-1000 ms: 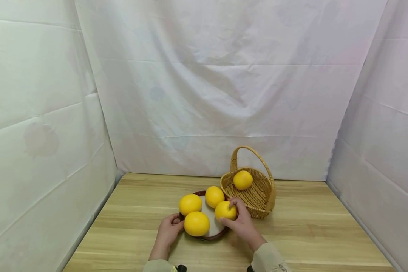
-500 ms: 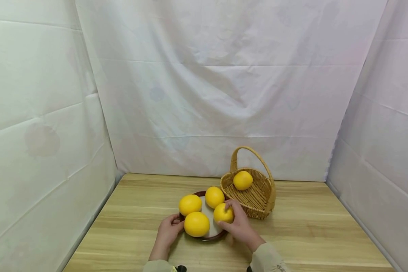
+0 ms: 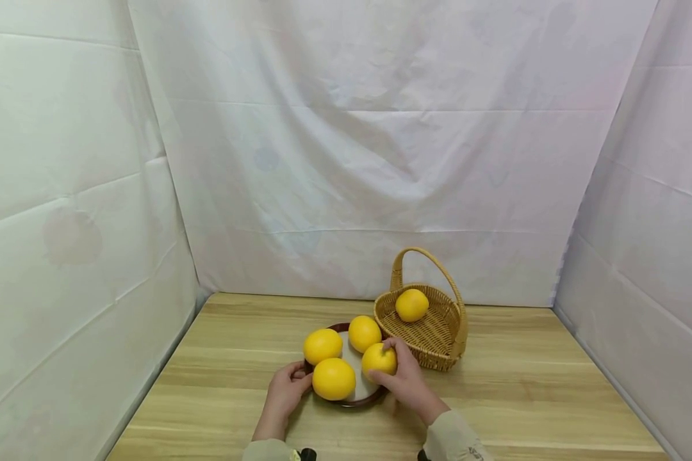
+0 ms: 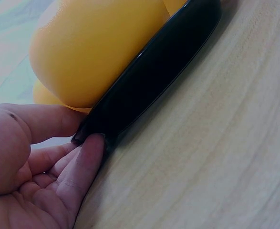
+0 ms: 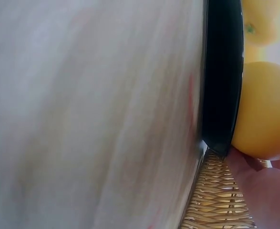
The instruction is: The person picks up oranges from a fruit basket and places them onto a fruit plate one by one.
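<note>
My left hand (image 3: 285,389) pinches the near-left rim of a round plate (image 3: 354,404) with a dark raised edge and pale base. In the left wrist view, thumb and fingers (image 4: 89,155) meet at the dark rim (image 4: 149,71). My right hand (image 3: 409,384) holds an orange (image 3: 378,360) at the plate's right side, fingers behind it and thumb in front. The right wrist view shows this orange (image 5: 266,112) just inside the rim; much of the hand is out of frame. On the plate also sit a back orange (image 3: 364,333), a left orange (image 3: 323,347) and a front orange (image 3: 334,379).
A heart-shaped wicker basket (image 3: 438,355) with a tall handle stands behind and right of the plate, close to my right hand. One orange (image 3: 412,305) lies in it. White cloth (image 3: 346,160) hangs behind and on both sides of the wooden table (image 3: 542,384).
My right hand has shifted slightly left with its orange, further in over the plate. The left hand, plate, basket and other oranges have stayed in place.
</note>
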`<act>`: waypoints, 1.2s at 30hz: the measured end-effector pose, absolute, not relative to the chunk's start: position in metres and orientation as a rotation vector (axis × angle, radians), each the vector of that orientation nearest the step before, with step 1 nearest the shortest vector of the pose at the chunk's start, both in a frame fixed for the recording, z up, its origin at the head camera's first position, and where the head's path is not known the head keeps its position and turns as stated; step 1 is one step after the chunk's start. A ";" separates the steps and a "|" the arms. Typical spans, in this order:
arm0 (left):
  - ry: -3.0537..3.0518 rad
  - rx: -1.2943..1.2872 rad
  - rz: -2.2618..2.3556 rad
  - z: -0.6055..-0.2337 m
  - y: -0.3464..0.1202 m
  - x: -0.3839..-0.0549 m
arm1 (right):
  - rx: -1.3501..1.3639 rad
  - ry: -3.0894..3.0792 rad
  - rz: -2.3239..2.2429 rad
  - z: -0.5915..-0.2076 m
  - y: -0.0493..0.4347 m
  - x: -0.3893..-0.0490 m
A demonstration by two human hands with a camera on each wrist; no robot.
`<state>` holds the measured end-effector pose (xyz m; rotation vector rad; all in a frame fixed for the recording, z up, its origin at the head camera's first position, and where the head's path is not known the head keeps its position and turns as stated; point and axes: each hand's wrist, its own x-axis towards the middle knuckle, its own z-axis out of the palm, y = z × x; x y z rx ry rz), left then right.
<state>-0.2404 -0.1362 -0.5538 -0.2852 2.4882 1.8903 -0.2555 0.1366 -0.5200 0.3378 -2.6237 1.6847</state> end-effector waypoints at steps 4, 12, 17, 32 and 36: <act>2.486 -0.289 1.896 -0.555 -0.137 -0.241 | 0.371 -2.655 1.698 -0.520 0.135 -0.256; 2.502 -0.272 1.897 -0.556 -0.136 -0.241 | 0.433 -2.707 1.677 -0.520 0.132 -0.254; 2.504 -0.274 1.893 -0.556 -0.137 -0.241 | 0.439 -2.737 1.629 -0.521 0.131 -0.255; 2.456 -0.243 1.923 -0.552 -0.137 -0.239 | 0.460 -2.728 1.563 -0.522 0.130 -0.254; 2.454 -0.256 1.919 -0.551 -0.137 -0.239 | 0.467 -2.731 1.532 -0.521 0.129 -0.253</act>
